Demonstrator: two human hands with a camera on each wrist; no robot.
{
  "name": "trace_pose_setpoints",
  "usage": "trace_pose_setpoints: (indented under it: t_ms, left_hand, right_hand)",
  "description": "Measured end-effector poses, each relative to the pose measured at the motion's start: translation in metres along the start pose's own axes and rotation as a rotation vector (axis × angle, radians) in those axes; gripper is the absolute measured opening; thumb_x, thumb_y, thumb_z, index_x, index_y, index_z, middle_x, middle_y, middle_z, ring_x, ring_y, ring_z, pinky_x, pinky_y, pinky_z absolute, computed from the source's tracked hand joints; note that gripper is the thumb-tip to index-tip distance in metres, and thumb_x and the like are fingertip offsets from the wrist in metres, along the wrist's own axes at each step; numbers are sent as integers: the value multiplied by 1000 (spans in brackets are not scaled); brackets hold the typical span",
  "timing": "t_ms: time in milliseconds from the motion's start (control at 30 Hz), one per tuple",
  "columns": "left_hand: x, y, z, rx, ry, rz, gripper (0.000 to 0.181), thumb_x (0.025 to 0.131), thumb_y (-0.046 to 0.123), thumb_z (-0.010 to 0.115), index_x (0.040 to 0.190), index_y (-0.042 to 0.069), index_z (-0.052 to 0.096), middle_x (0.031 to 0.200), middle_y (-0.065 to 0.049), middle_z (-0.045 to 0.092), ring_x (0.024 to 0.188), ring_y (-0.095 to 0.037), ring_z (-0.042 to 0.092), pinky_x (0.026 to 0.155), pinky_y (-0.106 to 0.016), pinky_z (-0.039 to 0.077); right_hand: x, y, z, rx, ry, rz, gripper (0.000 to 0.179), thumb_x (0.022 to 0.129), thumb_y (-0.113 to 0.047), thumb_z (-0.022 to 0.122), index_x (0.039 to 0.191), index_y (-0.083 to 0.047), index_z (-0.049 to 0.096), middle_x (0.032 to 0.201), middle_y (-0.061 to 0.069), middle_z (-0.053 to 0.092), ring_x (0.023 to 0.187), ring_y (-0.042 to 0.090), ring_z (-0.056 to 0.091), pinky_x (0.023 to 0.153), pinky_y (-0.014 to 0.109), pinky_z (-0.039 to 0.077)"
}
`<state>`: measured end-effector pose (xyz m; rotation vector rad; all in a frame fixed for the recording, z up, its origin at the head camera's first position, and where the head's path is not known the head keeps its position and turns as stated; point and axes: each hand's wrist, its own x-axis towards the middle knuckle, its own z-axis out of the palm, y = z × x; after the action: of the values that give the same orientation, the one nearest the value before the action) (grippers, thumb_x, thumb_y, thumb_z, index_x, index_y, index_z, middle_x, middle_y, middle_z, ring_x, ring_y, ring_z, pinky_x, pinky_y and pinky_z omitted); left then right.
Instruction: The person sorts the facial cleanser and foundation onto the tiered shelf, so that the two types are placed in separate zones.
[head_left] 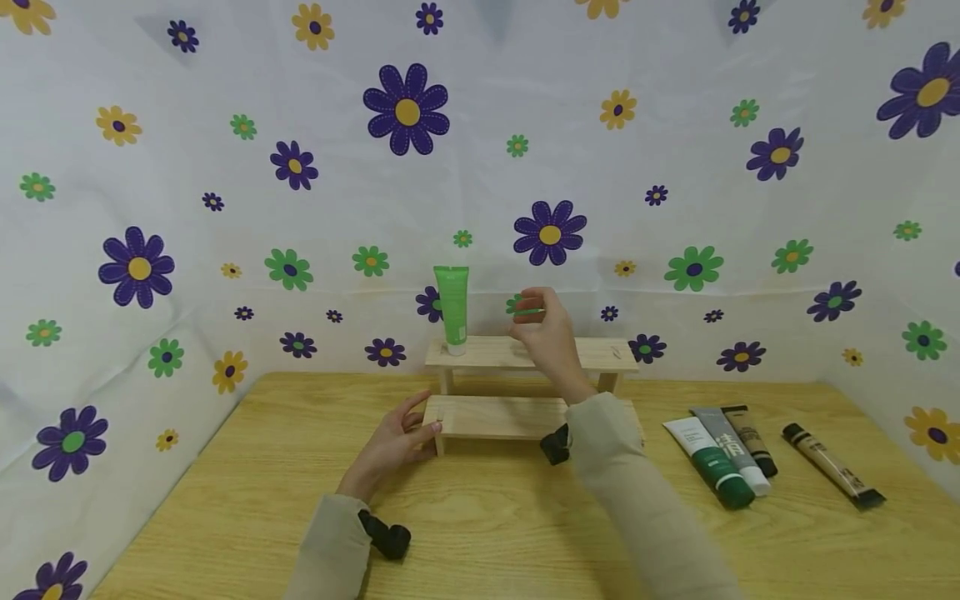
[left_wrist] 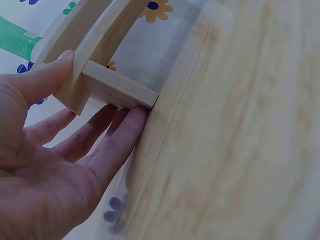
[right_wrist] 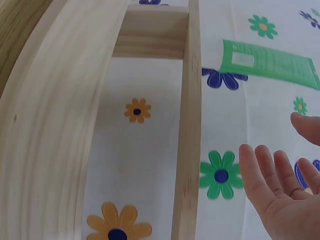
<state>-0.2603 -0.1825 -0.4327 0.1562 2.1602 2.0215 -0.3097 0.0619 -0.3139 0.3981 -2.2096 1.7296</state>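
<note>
A two-step wooden stand (head_left: 495, 414) sits on the table, its lower step nearer me. On the left part of its upper step, a green squeeze tube (head_left: 453, 304) stands upright on its white cap. My left hand (head_left: 392, 440) holds the left end of the lower step. In the left wrist view the thumb lies against the plank and the fingers touch the stand's leg (left_wrist: 117, 82). Over the upper step, right of the tube, is my right hand (head_left: 549, 333). The right wrist view shows its fingers (right_wrist: 280, 172) spread, holding nothing, apart from the green tube (right_wrist: 272, 62).
Right of the stand lie several tubes: a white and green one (head_left: 708, 462), a grey one (head_left: 731, 450) and a tan and black one (head_left: 752, 439) close together. Another tan tube (head_left: 831, 464) lies farther right. A flowered cloth (head_left: 480, 192) hangs behind the table.
</note>
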Motion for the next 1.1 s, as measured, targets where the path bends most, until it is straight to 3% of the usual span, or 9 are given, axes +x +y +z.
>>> trace_pose_setpoints:
  t_ms: [400, 733, 1100]
  left_hand:
    - [1, -2, 0, 6, 4, -17, 66, 102, 3, 59, 160, 5, 27, 145, -34, 44, 126, -47, 54, 95, -55, 52]
    - [2, 1, 0, 10, 2, -25, 66, 103, 3, 58, 160, 5, 26, 147, -35, 42, 126, -48, 54, 96, -54, 51]
    - [0, 3, 1, 28, -1, -30, 65, 104, 5, 58, 160, 4, 25, 148, -36, 40, 126, -49, 53, 95, -53, 53]
  right_hand:
    - [-11, 12, -38, -13, 46, 57, 53, 91, 8, 69, 139, 8, 44, 128, 25, 56, 115, 39, 59, 97, 48, 51]
    - [-12, 14, -71, -6, 75, 82, 53, 93, 8, 65, 141, 10, 42, 130, 30, 54, 116, 38, 59, 83, 18, 51]
    - [-19, 15, -93, -61, 85, 88, 51, 94, 8, 65, 139, 11, 41, 129, 31, 54, 117, 40, 59, 80, 12, 50]
